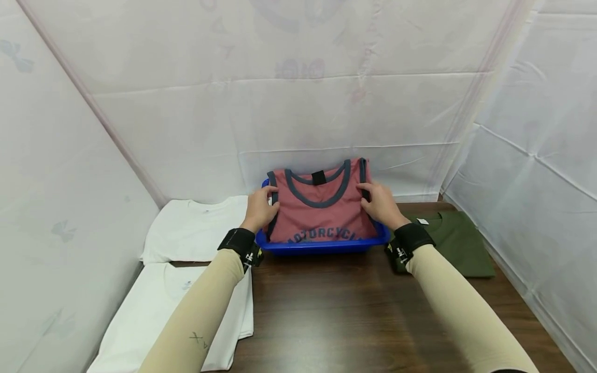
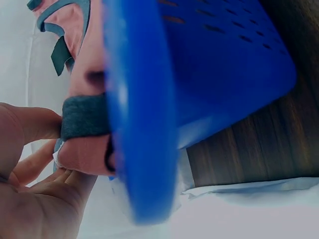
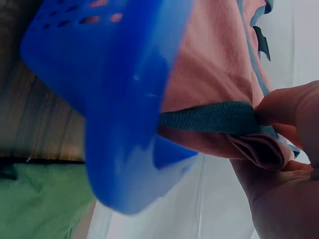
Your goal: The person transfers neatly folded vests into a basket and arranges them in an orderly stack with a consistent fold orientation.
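A folded pink tank top point(image 1: 322, 215) with dark grey-blue trim and "MOTORCYCLE" lettering lies in a blue plastic basket point(image 1: 322, 247), its neckline rising above the far rim. My left hand point(image 1: 261, 208) pinches the top's left edge at the armhole trim, thumb on one face and fingers on the other in the left wrist view. On the opposite edge, my right hand point(image 1: 382, 205) pinches the matching trim point(image 3: 214, 118) between thumb and fingers. The basket's near wall hides the lower part of the top.
Folded white shirts point(image 1: 200, 228) lie in two places on the left of the brown wooden table point(image 1: 322, 311). A folded dark green shirt point(image 1: 459, 246) lies right of the basket. White sheeting point(image 1: 289, 114) encloses the back and both sides.
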A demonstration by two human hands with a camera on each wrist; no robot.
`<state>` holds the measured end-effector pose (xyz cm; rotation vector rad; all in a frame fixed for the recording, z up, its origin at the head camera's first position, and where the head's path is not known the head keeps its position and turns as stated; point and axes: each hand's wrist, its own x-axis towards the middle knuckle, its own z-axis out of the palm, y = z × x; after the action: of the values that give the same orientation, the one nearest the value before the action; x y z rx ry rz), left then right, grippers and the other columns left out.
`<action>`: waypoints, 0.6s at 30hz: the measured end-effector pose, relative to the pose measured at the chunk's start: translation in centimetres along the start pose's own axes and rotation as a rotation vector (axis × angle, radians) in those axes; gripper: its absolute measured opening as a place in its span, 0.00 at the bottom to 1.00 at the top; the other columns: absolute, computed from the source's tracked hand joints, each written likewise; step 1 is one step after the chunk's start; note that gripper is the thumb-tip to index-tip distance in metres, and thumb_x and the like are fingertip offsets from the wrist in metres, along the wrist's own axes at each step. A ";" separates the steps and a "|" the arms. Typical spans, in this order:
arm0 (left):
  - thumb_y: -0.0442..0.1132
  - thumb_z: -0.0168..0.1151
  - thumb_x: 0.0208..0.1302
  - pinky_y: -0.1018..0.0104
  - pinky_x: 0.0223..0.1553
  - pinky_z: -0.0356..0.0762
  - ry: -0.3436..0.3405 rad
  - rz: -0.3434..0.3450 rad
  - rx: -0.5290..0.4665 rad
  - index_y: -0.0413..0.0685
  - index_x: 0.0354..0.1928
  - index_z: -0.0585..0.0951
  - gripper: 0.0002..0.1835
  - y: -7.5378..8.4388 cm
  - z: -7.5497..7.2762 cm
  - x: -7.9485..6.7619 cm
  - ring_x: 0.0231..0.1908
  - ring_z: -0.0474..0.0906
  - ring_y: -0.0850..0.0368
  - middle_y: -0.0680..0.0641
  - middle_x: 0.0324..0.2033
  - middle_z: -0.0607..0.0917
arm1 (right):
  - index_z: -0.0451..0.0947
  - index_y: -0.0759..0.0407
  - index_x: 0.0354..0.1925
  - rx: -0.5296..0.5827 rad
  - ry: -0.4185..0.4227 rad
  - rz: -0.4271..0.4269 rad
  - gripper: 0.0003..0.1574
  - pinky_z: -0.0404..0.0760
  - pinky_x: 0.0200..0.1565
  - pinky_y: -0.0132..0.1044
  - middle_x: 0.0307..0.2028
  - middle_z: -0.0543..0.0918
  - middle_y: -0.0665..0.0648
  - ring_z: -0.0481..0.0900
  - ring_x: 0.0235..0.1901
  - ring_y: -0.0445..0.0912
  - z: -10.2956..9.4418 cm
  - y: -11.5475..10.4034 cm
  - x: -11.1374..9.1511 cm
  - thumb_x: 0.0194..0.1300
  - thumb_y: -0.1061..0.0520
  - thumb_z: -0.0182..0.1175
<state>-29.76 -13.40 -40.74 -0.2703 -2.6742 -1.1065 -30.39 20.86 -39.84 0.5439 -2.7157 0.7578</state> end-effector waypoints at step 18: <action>0.33 0.66 0.69 0.49 0.50 0.81 -0.082 -0.044 0.050 0.35 0.63 0.80 0.22 -0.5 0.8 0.1 0.53 0.80 0.39 0.33 0.52 0.84 | 0.73 0.68 0.68 -0.037 -0.160 0.126 0.30 0.65 0.23 0.36 0.27 0.78 0.63 0.65 0.16 0.45 1.5 0.2 0.6 0.70 0.65 0.61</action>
<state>-30.11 -13.19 -41.62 -0.2541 -2.7879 -1.0619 -31.21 20.05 -40.99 0.4468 -2.9291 0.7215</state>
